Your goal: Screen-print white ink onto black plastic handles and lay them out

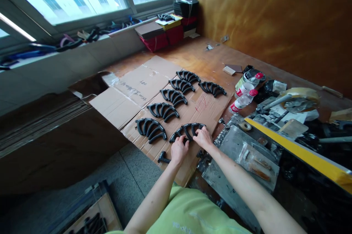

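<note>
A fan-shaped row of black curved handle-like pieces (187, 129) lies before me on flattened cardboard (145, 142). My left hand (179, 149) is closed at the near-left part of this row, its curled fingertips on the black pieces. At the row's right end, my right hand (202, 137) pinches the last piece between thumb and fingers. The fingertips partly cover the pieces. One loose black piece (164, 157) lies just left of my left hand. Further fans of such pieces (151, 129) are lined up to the left and beyond, with another fan (212, 88) at the far right.
Two plastic bottles with red caps (243, 100) stand right of the cardboard. Nearby are a tape roll (299, 98), a dirty grey plate (233, 153) and a yellow-edged bar (297, 153). Red and black stacks (162, 40) sit by the window. Left of the table the floor (132, 168) shows.
</note>
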`<move>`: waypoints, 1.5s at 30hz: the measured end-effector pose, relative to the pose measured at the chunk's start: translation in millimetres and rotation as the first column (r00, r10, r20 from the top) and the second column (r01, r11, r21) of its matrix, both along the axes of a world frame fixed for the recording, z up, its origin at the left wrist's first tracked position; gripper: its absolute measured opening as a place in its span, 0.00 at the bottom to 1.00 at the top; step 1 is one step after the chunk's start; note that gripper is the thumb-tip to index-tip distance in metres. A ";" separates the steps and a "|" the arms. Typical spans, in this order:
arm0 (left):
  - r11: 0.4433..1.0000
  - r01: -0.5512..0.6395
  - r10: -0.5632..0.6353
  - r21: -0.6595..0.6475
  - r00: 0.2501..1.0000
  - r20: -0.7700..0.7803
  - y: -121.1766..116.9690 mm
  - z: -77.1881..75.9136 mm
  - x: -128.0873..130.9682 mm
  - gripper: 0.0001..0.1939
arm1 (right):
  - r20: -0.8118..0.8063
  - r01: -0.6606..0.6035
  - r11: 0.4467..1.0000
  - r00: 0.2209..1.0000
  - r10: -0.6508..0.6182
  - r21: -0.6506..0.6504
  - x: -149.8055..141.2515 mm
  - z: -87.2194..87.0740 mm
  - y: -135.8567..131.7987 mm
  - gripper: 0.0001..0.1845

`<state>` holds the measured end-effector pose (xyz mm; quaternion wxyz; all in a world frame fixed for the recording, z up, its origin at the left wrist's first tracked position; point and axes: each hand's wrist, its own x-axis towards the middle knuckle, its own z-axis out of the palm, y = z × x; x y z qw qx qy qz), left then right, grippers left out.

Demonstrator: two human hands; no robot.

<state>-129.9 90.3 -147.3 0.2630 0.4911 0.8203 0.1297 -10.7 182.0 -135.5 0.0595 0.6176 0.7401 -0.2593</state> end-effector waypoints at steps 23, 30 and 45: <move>0.975 0.182 -0.175 0.129 0.982 -0.064 134.0 -5.1 25.4 0.20 | 0.085 0.134 0.979 0.985 -0.148 0.154 18.0 6.0 107.3 0.21; 0.912 0.379 -0.367 0.155 0.925 -0.102 230.1 -6.9 23.3 0.17 | 0.044 0.276 0.951 0.958 -0.284 0.140 34.0 -10.1 171.1 0.19; 0.803 0.571 -0.562 0.172 0.821 -0.104 78.9 18.4 -30.6 0.19 | -0.479 0.276 0.948 0.861 -0.170 0.160 67.6 31.2 91.4 0.16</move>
